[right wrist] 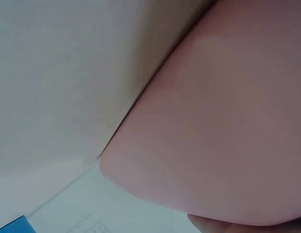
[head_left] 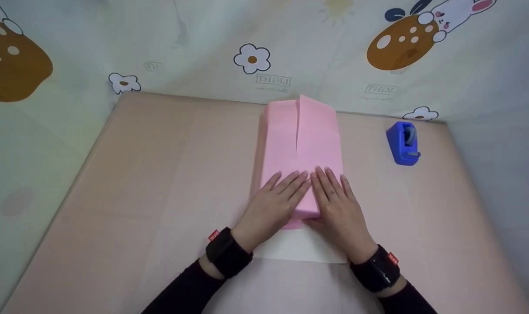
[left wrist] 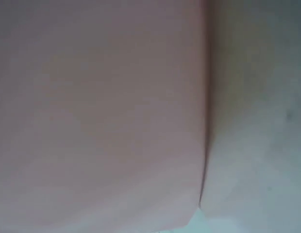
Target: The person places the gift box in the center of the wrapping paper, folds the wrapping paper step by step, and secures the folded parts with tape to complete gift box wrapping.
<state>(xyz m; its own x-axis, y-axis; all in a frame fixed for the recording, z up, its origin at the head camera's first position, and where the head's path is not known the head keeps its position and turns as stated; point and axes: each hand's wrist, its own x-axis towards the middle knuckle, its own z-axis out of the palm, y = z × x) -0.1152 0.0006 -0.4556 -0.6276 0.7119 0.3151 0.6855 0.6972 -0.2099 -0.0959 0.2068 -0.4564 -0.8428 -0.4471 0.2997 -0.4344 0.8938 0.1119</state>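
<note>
While both hands lie flat on the near half of the package, their fingers stretch out straight and grip nothing. The package (head_left: 282,131), pink and box-like, sits a little right of the middle of the surface (head_left: 194,174), its long sides running from 6 to 12 o'clock. From its centre, the left hand (head_left: 271,209) is at 7 o'clock, fingers pointing towards 1, and the right hand (head_left: 340,209) is at 5 o'clock, fingers pointing towards 11. The two sets of fingertips almost meet over the middle, and the right thumb reaches towards 9 o'clock by the near end. A narrow gap (head_left: 297,131) runs down from the 12 o'clock end and closes before the hands; the flap (head_left: 319,126) on its right stands up slightly at its far corner. At 6 o'clock a white sheet (head_left: 299,250) shows past the near end, partly hidden by the right hand. A blue dispenser (head_left: 401,146) rests near 3 o'clock, well apart from both hands. Each wrist wears a black band (head_left: 229,253) below a dark sleeve (head_left: 181,290). Beyond the surface, towards 12 o'clock, hangs a pale cloth (head_left: 203,43) printed with flowers and rabbits.
</note>
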